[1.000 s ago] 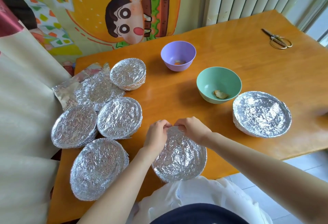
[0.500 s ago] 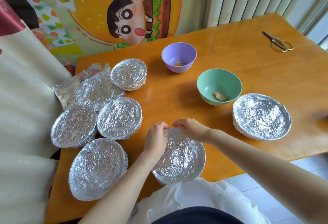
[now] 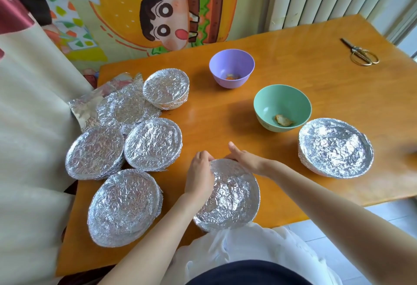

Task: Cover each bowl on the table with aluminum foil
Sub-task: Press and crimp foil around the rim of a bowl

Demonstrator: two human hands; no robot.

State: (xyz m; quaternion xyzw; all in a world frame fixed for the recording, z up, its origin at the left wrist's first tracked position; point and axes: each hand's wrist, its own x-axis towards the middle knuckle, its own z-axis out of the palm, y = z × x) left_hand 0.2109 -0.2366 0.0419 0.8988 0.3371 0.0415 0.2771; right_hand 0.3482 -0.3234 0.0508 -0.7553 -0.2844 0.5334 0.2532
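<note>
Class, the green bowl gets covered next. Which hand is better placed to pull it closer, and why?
Right, probably. The right hand sits on the near bowl's far rim, on the green bowl's side; the left hand would have to cross over.

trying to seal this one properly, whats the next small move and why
Probably slide both hands round toward you, pressing the foil under the rim: the left hand and right hand grip only the far rim of the near bowl. The purple bowl and green bowl wait uncovered.

Left hand (image 3: 199, 178) on foiled bowl (image 3: 233, 196), seemingly
</note>
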